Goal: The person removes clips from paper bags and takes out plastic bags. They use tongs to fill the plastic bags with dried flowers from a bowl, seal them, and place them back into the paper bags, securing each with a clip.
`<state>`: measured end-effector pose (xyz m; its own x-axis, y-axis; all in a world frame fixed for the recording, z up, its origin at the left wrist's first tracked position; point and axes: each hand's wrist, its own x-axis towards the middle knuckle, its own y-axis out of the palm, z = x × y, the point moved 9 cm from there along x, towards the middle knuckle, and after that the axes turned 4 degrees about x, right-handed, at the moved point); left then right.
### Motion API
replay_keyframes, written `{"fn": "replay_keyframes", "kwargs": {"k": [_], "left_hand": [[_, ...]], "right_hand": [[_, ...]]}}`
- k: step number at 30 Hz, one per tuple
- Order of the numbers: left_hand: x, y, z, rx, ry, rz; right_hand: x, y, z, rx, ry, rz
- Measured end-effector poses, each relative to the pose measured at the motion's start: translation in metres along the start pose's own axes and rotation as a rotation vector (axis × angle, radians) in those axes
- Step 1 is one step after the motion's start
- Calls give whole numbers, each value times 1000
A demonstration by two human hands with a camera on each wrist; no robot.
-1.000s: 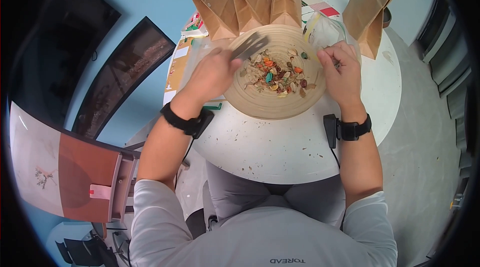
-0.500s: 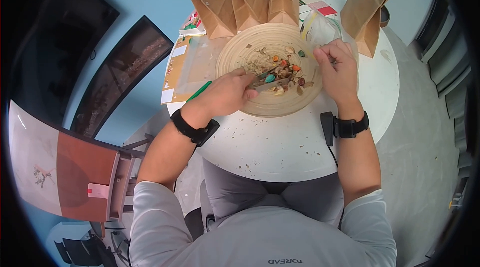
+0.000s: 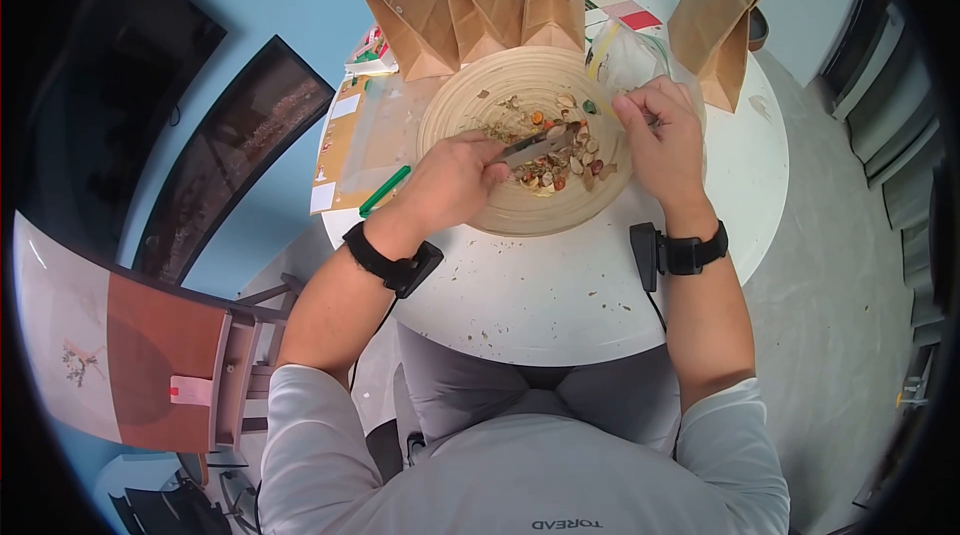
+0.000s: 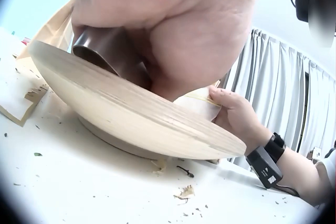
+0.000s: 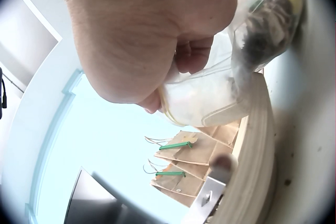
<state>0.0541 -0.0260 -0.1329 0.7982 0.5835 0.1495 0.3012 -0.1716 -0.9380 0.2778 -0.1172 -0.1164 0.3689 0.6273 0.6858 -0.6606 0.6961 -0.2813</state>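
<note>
A round wooden plate (image 3: 455, 200) holds a pile of dried petals and leaves (image 3: 545, 175). My left hand (image 3: 448, 180) grips metal tongs (image 3: 532, 147) over the plate, their tips among the petals. At the plate's right edge my right hand (image 3: 664, 140) pinches the rim of a clear plastic bag (image 3: 627, 57). In the right wrist view the bag (image 5: 210, 98) hangs beside the plate (image 5: 257, 145), with dark dried pieces inside. The left wrist view shows the metal handle (image 4: 118, 53) in my left palm (image 4: 194, 40), above the plate's side (image 4: 131, 108).
Three brown paper bags (image 3: 490, 5) stand behind the plate, another (image 3: 718, 25) at the back right. A green strip (image 3: 385, 190) lies left of the plate near a clear sheet and patterned card (image 3: 327, 160). Crumbs dot the white table (image 3: 560, 305) in front.
My left hand has lowered the tongs from the plate's upper left into the petals and moved them rightward within the pile. My right hand stays at the bag.
</note>
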Motion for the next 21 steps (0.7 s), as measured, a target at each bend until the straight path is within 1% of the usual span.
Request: {"fn": "replay_keyframes", "kwargs": {"k": [6,9,12,15,18,21], "left_hand": [[18,-37,13,-133,-99,-99],[35,-53,3,-161,-81,-150],[56,-53,-19,-228,-70,-169],[73,-43,-49,-32,29,-159],[74,-37,-51,-106,131,-153],[51,-54,-37,-106,106,-214]], "right_hand": [[0,2,-4,1,15,20],[-2,7,-4,-3,9,46],[-2,8,4,-46,-58,85],[-2,8,3,-22,-45,79],[-1,4,2,42,9,46],[1,-3,1,-10,-18,-11]]}}
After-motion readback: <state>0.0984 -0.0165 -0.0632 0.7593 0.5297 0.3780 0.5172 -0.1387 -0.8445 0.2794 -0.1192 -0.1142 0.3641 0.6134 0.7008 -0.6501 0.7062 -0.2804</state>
